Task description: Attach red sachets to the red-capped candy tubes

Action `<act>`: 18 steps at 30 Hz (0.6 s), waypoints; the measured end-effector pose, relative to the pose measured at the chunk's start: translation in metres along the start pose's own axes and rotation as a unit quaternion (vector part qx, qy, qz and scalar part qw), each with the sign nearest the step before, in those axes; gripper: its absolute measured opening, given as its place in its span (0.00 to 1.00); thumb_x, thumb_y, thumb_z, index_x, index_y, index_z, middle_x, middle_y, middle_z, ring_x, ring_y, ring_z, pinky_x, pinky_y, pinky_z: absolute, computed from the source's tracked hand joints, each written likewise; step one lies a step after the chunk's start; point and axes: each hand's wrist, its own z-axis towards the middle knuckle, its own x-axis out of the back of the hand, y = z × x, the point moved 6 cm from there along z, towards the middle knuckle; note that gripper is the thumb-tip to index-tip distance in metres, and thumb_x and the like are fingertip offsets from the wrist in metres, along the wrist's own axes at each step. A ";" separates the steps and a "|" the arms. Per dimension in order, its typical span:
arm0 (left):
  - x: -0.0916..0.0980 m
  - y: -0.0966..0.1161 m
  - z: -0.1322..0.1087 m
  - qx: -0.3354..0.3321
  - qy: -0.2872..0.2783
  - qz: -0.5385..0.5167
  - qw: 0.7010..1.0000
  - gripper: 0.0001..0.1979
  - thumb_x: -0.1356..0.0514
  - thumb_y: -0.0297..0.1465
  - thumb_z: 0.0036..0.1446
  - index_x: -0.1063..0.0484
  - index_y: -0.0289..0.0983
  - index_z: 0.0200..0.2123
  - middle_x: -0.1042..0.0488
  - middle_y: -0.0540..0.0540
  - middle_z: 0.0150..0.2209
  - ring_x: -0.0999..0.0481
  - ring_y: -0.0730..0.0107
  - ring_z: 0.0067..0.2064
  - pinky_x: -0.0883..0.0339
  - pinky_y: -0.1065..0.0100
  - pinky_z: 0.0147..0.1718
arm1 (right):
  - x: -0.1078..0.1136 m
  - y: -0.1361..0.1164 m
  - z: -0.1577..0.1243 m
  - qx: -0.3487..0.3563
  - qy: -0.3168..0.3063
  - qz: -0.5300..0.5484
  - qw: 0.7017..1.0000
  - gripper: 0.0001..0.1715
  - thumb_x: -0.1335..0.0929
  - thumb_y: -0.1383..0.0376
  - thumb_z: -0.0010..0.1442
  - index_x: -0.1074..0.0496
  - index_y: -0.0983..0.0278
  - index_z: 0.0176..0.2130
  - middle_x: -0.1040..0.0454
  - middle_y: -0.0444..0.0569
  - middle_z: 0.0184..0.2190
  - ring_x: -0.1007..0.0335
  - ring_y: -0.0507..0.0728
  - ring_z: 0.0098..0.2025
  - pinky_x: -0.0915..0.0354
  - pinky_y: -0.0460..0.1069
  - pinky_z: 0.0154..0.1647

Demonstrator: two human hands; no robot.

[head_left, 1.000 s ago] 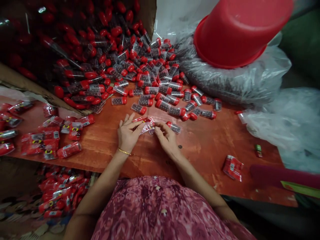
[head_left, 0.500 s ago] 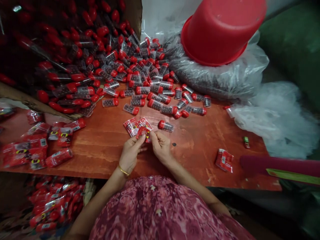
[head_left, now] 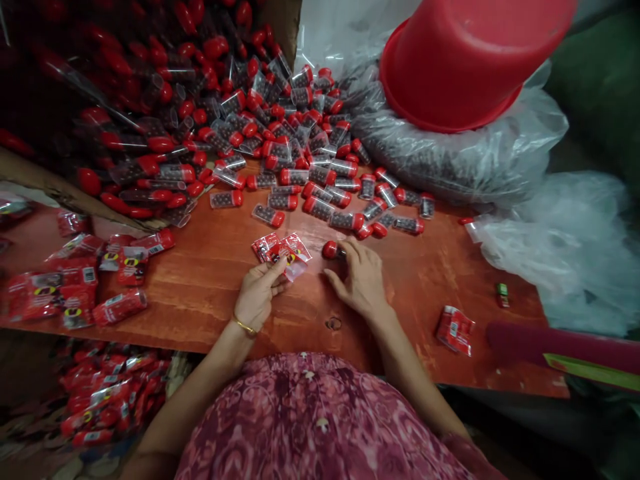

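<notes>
My left hand [head_left: 259, 293], with a gold bangle at the wrist, pinches a small red and clear packet [head_left: 295, 266] between thumb and fingers. Beneath and behind that packet, more flat red packets [head_left: 265, 246] lie on the table. My right hand [head_left: 361, 277] is over a single red-capped clear tube [head_left: 330, 250], its fingers curved and the thumb apart from them. The hand hides most of the tube; whether the fingertips press on it is hard to tell.
Many red-capped tubes [head_left: 295, 177] spill from a cardboard box [head_left: 75, 193] across the wooden table [head_left: 210, 280]. Filled red packages [head_left: 120, 307] lie left. A red tub [head_left: 465, 60] rests on a plastic bag [head_left: 425, 167]. More packets [head_left: 455, 330] lie right.
My right hand has let go of the small packet and moved right to the lone tube, opening its fingers. My left hand still holds the packet. The view has shifted slightly.
</notes>
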 end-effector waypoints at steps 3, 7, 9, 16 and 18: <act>-0.001 0.001 0.002 0.021 -0.009 -0.025 0.999 0.16 0.29 0.36 0.35 0.28 0.34 0.26 0.24 0.50 0.24 0.26 0.76 0.25 0.32 0.74 0.25 | -0.003 0.030 -0.004 -0.012 -0.030 -0.059 0.998 0.22 0.38 0.59 0.58 0.33 0.68 0.50 0.29 0.61 0.48 0.35 0.64 0.45 0.40 0.59 0.46; -0.004 0.001 0.001 0.027 -0.018 -0.028 0.999 0.14 0.30 0.35 0.38 0.28 0.35 0.27 0.24 0.50 0.24 0.26 0.76 0.25 0.32 0.74 0.26 | 0.005 0.030 -0.018 -0.045 0.011 0.096 0.994 0.18 0.41 0.61 0.61 0.30 0.66 0.44 0.25 0.55 0.36 0.31 0.58 0.35 0.36 0.53 0.37; -0.005 0.000 0.000 0.020 -0.021 -0.021 0.999 0.15 0.30 0.36 0.36 0.28 0.34 0.26 0.24 0.49 0.23 0.27 0.76 0.24 0.33 0.74 0.26 | 0.012 0.018 -0.025 -0.086 0.019 0.222 0.971 0.17 0.42 0.61 0.61 0.29 0.64 0.42 0.25 0.49 0.30 0.31 0.55 0.30 0.35 0.49 0.31; -0.012 0.000 -0.007 -0.025 -0.030 0.006 0.999 0.20 0.29 0.42 0.29 0.27 0.33 0.22 0.25 0.51 0.21 0.29 0.79 0.23 0.36 0.76 0.25 | 0.022 -0.024 -0.029 -0.129 -0.051 0.413 0.900 0.12 0.39 0.63 0.57 0.26 0.63 0.33 0.29 0.42 0.23 0.37 0.49 0.21 0.39 0.44 0.22; -0.014 0.001 -0.009 -0.043 -0.035 0.014 0.998 0.21 0.29 0.42 0.27 0.27 0.33 0.21 0.25 0.50 0.21 0.29 0.78 0.23 0.36 0.75 0.26 | 0.020 -0.026 -0.027 -0.131 -0.060 0.419 0.897 0.12 0.38 0.63 0.56 0.26 0.64 0.32 0.29 0.43 0.22 0.36 0.49 0.22 0.39 0.44 0.22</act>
